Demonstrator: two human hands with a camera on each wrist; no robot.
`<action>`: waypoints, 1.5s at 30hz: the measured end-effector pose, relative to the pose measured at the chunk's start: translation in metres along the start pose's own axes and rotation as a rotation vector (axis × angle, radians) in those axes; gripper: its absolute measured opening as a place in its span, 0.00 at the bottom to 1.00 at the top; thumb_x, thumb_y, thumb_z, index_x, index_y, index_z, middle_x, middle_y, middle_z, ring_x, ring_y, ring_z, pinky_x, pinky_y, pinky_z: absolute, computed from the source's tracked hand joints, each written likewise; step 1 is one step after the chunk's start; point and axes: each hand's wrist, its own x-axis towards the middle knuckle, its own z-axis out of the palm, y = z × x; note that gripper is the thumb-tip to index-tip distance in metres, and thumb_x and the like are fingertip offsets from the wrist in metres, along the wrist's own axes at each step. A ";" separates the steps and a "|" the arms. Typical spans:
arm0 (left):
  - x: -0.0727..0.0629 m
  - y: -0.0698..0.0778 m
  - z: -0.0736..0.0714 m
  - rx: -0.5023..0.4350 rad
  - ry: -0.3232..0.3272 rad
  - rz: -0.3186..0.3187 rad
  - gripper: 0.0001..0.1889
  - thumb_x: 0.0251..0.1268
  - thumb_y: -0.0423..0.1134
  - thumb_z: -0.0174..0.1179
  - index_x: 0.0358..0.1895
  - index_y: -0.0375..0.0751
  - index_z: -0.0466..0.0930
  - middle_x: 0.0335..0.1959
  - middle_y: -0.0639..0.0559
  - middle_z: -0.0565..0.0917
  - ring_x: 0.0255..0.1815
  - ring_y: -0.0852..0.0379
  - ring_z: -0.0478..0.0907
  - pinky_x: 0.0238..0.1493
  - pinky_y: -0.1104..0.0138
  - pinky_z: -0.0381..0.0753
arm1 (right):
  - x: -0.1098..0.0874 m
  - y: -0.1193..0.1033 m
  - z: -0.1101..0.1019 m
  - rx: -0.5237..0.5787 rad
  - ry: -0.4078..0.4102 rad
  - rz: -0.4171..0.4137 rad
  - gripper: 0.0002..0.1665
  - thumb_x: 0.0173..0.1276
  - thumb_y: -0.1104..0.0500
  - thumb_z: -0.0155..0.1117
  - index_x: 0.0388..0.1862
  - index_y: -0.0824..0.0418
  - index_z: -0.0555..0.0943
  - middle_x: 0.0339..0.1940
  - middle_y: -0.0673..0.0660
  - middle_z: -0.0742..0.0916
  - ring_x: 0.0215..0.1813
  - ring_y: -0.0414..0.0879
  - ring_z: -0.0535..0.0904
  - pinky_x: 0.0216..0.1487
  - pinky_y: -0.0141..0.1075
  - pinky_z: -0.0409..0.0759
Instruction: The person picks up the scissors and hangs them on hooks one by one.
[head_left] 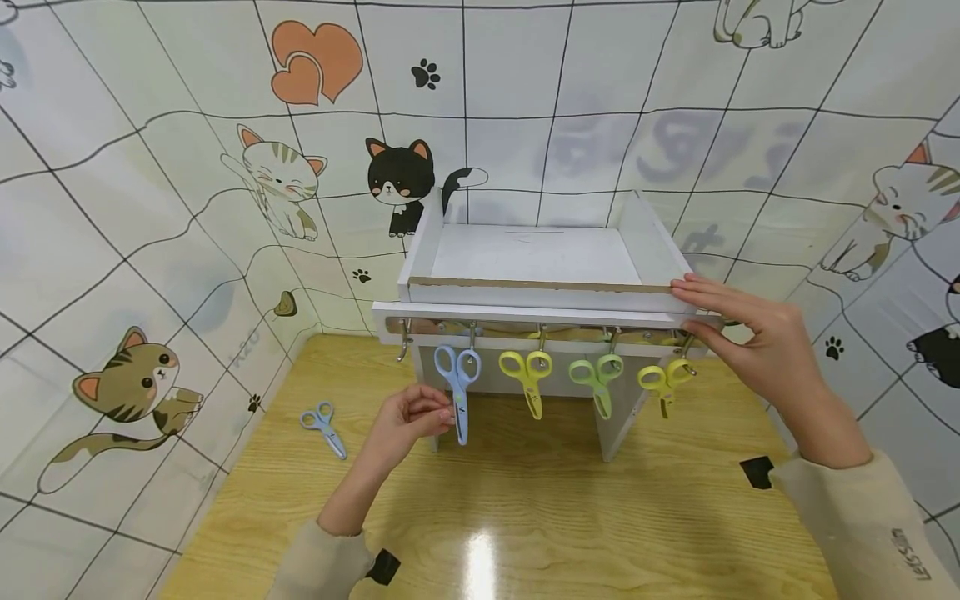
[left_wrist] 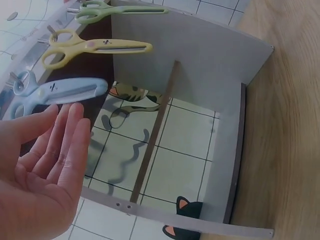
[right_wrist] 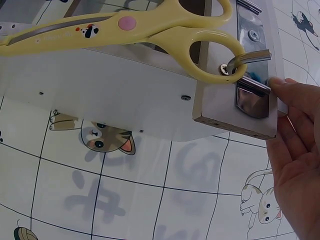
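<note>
Blue scissors [head_left: 461, 400] hang by a finger loop from a hook on the front rail of a white shelf unit [head_left: 480, 295]. My left hand [head_left: 411, 419] is beside their blade; the left wrist view shows its fingers [left_wrist: 75, 130] extended, fingertips right at the blade's lower edge. My right hand [head_left: 757, 333] holds the right end of the rail, thumb in front and fingers over the shelf's corner. Close to that thumb, yellow scissors [right_wrist: 200, 30] hang from the end hook. Green scissors [head_left: 596, 383] and another yellow pair [head_left: 527, 375] hang between.
A second blue pair of scissors [head_left: 324, 428] lies on the wooden table [head_left: 525, 517], left of the unit. A metal hook [head_left: 403, 340] sits at the rail's left end. Cat-printed wall sheeting [head_left: 510, 150] surrounds the table at the back and sides.
</note>
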 end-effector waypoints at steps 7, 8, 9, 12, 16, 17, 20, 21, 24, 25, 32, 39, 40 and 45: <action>-0.006 -0.015 -0.012 -0.006 -0.042 -0.019 0.16 0.71 0.31 0.59 0.53 0.19 0.72 0.45 0.42 0.88 0.43 0.61 0.88 0.49 0.66 0.87 | 0.000 -0.001 0.000 0.004 0.001 0.001 0.29 0.65 0.44 0.64 0.52 0.67 0.86 0.59 0.45 0.85 0.65 0.29 0.77 0.58 0.13 0.72; -0.006 -0.018 -0.014 -0.010 -0.044 -0.017 0.16 0.72 0.32 0.59 0.53 0.19 0.72 0.44 0.45 0.89 0.43 0.61 0.88 0.49 0.66 0.87 | 0.000 -0.001 0.000 0.004 0.002 0.000 0.28 0.65 0.45 0.64 0.52 0.67 0.86 0.59 0.45 0.85 0.65 0.29 0.77 0.58 0.14 0.72; -0.007 -0.021 -0.016 -0.009 -0.043 -0.017 0.17 0.72 0.32 0.59 0.53 0.19 0.72 0.44 0.47 0.89 0.43 0.61 0.88 0.49 0.66 0.87 | 0.000 -0.001 0.000 0.004 0.003 -0.001 0.29 0.65 0.44 0.64 0.52 0.67 0.86 0.59 0.45 0.85 0.65 0.29 0.77 0.58 0.14 0.72; -0.009 -0.030 -0.023 -0.015 -0.034 -0.025 0.18 0.72 0.32 0.58 0.53 0.17 0.71 0.42 0.52 0.89 0.43 0.62 0.88 0.49 0.65 0.87 | 0.000 0.000 0.001 0.004 0.005 -0.006 0.29 0.65 0.44 0.63 0.51 0.67 0.86 0.59 0.45 0.85 0.65 0.29 0.78 0.58 0.14 0.72; -0.013 -0.038 -0.031 -0.011 0.005 -0.051 0.18 0.72 0.33 0.58 0.53 0.17 0.71 0.43 0.53 0.90 0.44 0.64 0.88 0.49 0.66 0.87 | 0.000 0.000 0.001 0.000 0.009 -0.008 0.31 0.65 0.42 0.62 0.51 0.67 0.86 0.59 0.45 0.85 0.65 0.29 0.77 0.56 0.13 0.72; -0.014 -0.040 -0.033 -0.007 0.019 -0.062 0.18 0.72 0.33 0.58 0.53 0.18 0.72 0.43 0.53 0.90 0.44 0.64 0.88 0.49 0.66 0.87 | 0.000 0.000 0.001 -0.001 0.011 -0.008 0.31 0.65 0.42 0.63 0.51 0.67 0.86 0.59 0.45 0.85 0.65 0.29 0.77 0.56 0.13 0.72; -0.016 -0.046 -0.041 0.007 0.059 -0.100 0.17 0.73 0.35 0.59 0.53 0.21 0.73 0.44 0.52 0.90 0.44 0.64 0.88 0.50 0.65 0.87 | -0.001 0.001 0.001 -0.007 0.016 -0.002 0.32 0.65 0.41 0.62 0.51 0.66 0.87 0.59 0.44 0.85 0.65 0.28 0.77 0.56 0.13 0.71; -0.017 -0.049 -0.044 0.008 0.073 -0.109 0.18 0.73 0.35 0.59 0.54 0.21 0.73 0.44 0.51 0.90 0.44 0.63 0.88 0.50 0.64 0.87 | -0.001 0.001 0.001 -0.006 0.017 0.001 0.31 0.65 0.41 0.62 0.51 0.66 0.87 0.59 0.44 0.85 0.65 0.28 0.77 0.56 0.13 0.71; -0.020 -0.056 -0.054 0.013 0.120 -0.142 0.17 0.73 0.37 0.59 0.54 0.24 0.74 0.46 0.47 0.89 0.44 0.62 0.88 0.52 0.63 0.86 | -0.001 0.001 0.001 -0.007 0.019 0.004 0.32 0.65 0.39 0.61 0.51 0.66 0.87 0.58 0.43 0.85 0.65 0.28 0.78 0.54 0.12 0.71; -0.021 -0.058 -0.057 0.013 0.138 -0.152 0.16 0.73 0.37 0.59 0.54 0.26 0.74 0.46 0.48 0.89 0.44 0.62 0.88 0.52 0.63 0.86 | -0.001 0.001 0.001 -0.007 0.020 0.002 0.32 0.65 0.40 0.61 0.51 0.66 0.87 0.58 0.44 0.85 0.65 0.28 0.78 0.54 0.12 0.71; -0.029 -0.071 -0.085 -0.005 0.278 -0.231 0.19 0.75 0.39 0.57 0.61 0.32 0.70 0.44 0.58 0.90 0.45 0.64 0.87 0.52 0.67 0.85 | 0.000 0.000 0.001 0.002 0.021 0.000 0.30 0.65 0.43 0.63 0.51 0.67 0.87 0.58 0.44 0.85 0.65 0.29 0.78 0.56 0.13 0.72; -0.037 -0.084 -0.113 0.010 0.413 -0.304 0.24 0.77 0.40 0.54 0.68 0.31 0.65 0.50 0.58 0.89 0.47 0.69 0.86 0.53 0.72 0.84 | -0.001 0.000 0.001 0.005 0.020 0.008 0.29 0.65 0.44 0.64 0.51 0.67 0.87 0.58 0.44 0.86 0.65 0.29 0.78 0.58 0.14 0.72; -0.039 -0.087 -0.116 0.016 0.426 -0.315 0.24 0.77 0.41 0.54 0.69 0.32 0.65 0.49 0.61 0.88 0.46 0.71 0.85 0.53 0.73 0.83 | -0.001 0.000 0.001 0.003 0.019 0.009 0.28 0.65 0.44 0.65 0.51 0.66 0.87 0.58 0.44 0.86 0.65 0.29 0.78 0.58 0.14 0.72; -0.045 -0.101 -0.131 0.005 0.488 -0.370 0.28 0.77 0.43 0.54 0.71 0.29 0.61 0.44 0.70 0.86 0.44 0.75 0.83 0.55 0.72 0.83 | -0.003 0.000 0.001 -0.006 0.016 0.011 0.23 0.65 0.50 0.68 0.51 0.66 0.87 0.59 0.43 0.85 0.65 0.29 0.77 0.60 0.14 0.71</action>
